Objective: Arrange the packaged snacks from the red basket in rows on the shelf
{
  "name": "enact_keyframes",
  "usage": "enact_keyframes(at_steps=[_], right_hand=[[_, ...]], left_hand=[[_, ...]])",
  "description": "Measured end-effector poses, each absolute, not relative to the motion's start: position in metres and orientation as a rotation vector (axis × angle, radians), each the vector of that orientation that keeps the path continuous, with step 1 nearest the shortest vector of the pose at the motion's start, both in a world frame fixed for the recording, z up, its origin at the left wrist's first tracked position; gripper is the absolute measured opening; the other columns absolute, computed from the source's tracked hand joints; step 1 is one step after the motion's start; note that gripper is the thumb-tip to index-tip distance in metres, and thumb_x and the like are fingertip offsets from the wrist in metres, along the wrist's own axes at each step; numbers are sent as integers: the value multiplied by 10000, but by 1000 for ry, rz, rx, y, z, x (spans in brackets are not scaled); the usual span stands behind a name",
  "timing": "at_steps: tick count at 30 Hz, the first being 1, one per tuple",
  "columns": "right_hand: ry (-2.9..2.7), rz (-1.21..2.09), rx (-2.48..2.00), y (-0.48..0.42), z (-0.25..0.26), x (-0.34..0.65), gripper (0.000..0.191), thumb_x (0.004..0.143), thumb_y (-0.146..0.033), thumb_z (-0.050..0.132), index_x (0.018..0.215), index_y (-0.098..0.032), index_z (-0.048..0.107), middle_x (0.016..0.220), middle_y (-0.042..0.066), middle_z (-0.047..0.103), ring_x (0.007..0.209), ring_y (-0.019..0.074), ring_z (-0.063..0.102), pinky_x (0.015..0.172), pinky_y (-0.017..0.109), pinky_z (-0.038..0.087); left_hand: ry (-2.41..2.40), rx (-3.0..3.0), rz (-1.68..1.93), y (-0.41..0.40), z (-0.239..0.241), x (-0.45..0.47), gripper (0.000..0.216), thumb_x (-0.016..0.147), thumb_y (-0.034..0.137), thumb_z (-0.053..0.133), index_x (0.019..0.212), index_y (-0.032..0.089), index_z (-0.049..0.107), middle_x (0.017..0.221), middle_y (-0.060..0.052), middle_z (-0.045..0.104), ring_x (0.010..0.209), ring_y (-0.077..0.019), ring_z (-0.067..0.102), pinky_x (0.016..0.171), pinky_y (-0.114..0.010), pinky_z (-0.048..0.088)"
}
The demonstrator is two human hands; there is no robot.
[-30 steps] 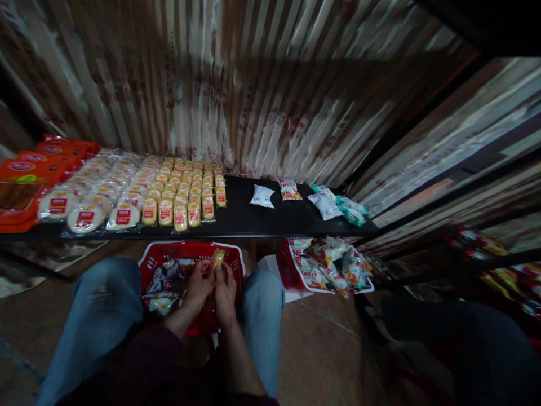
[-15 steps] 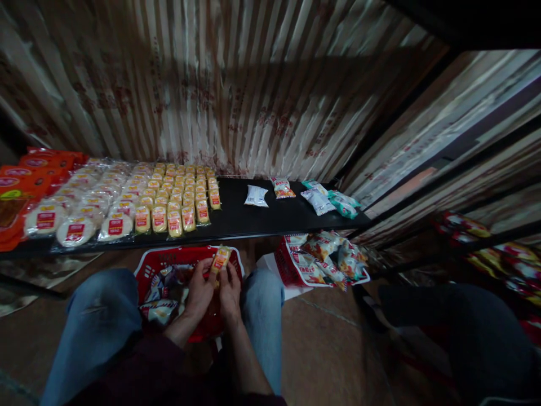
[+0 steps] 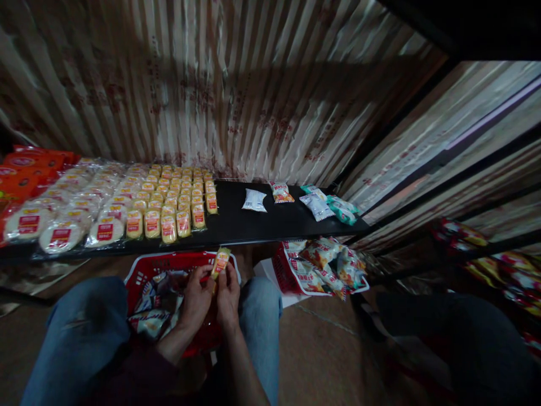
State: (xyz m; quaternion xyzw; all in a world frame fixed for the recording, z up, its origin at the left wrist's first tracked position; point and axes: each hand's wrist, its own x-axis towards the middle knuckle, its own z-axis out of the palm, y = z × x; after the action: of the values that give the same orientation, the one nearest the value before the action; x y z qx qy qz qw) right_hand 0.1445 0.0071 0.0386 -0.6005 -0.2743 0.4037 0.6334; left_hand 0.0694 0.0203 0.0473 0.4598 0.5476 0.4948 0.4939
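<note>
Yellow snack packet (image 3: 220, 262): both the left hand (image 3: 195, 299) and right hand (image 3: 228, 296) are pinching it above the red basket (image 3: 139, 270), near the shelf (image 3: 253, 225). Basket contents are lying dim, partly hidden by wrists.

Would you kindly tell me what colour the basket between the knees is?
Red, as the head view shows: the basket sits below both hands.

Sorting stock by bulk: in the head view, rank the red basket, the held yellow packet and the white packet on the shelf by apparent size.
1. Red basket, clearly largest.
2. White packet and held yellow packet look alike; the held one sits nearer the camera, so I won't rank them.
</note>
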Motion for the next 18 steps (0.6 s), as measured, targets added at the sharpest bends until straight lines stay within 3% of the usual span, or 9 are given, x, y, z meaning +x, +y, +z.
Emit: enact_keyframes(at_steps=[10,18], right_hand=[[-585,981,-1320,17,50,144,530,751,-406,644,1226,-177,587,1249,77,635,1144,212,584,978,311,454],[-615,953,-1294,25,57,148,382,782,-360,612,1125,-193,614,1107,42,681,999,180,629,920,293,472]], left_hand=[[1342,1114,1233,31,57,74,203,719,270,569,899,208,638,945,-65,681,904,-209,618,878,-361,446],[1314,1178,1240,41,61,74,195,736,269,566,906,203,638,943,-66,679,903,-200,617,874,-342,456]])
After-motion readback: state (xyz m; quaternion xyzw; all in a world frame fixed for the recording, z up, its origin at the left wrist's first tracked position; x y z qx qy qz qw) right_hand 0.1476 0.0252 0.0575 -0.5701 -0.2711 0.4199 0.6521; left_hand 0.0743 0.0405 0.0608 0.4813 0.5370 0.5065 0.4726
